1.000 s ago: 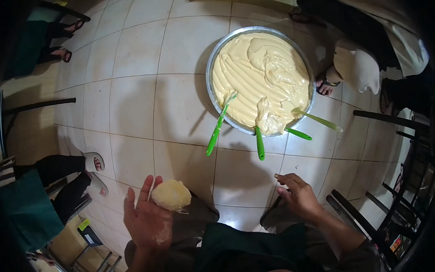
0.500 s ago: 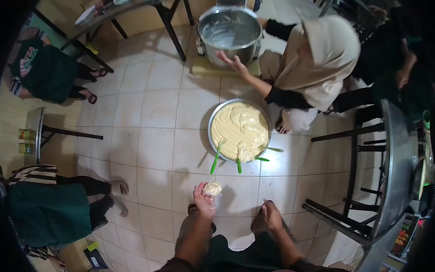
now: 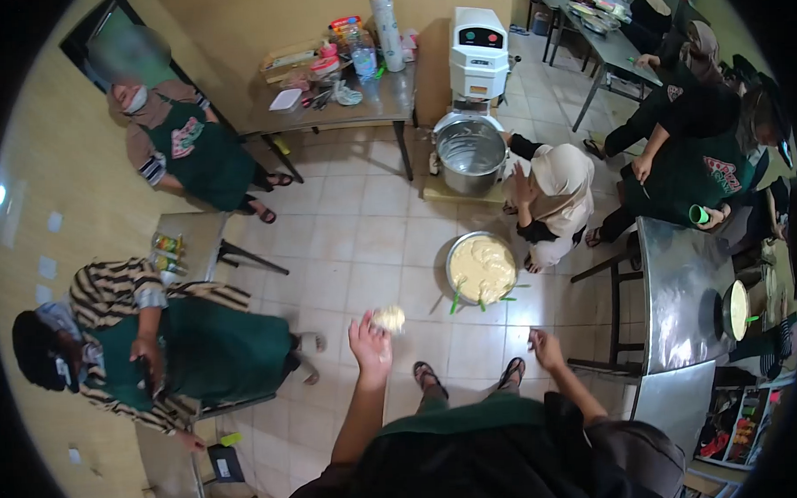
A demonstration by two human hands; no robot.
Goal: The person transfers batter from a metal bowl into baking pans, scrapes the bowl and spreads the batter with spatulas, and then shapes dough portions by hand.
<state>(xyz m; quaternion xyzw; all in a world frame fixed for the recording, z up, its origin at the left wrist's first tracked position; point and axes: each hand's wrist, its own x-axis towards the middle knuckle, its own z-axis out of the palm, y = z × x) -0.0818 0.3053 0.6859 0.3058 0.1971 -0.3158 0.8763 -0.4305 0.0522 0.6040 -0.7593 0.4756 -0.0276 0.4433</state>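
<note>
My left hand [image 3: 371, 345] is raised palm up, with a pale cream-coloured lump of dough [image 3: 389, 319] held at its fingers. Nothing is visible in my right hand [image 3: 547, 348], which hangs to the right with its fingers curled together. Ahead on the tiled floor sits a wide round metal pan [image 3: 450, 278] full of smooth, pale yellow batter [image 3: 484, 265]. Several green-handled utensils, including one green handle [image 3: 456, 301], lean over its near rim. Both hands are apart from the pan.
A person in a beige headscarf [image 3: 564, 175] squats between the pan and a mixer bowl [image 3: 471, 154] under a white stand mixer [image 3: 479, 53]. Metal tables stand at the back [image 3: 385, 105] and right [image 3: 682, 318]. Aproned people stand left [image 3: 226, 343] and right [image 3: 689, 160].
My view has tilted up and widened, and I stand more upright. The lump stays with my left hand. My right hand has moved outward, and the squatting person's hand has drawn back from the bowl.
</note>
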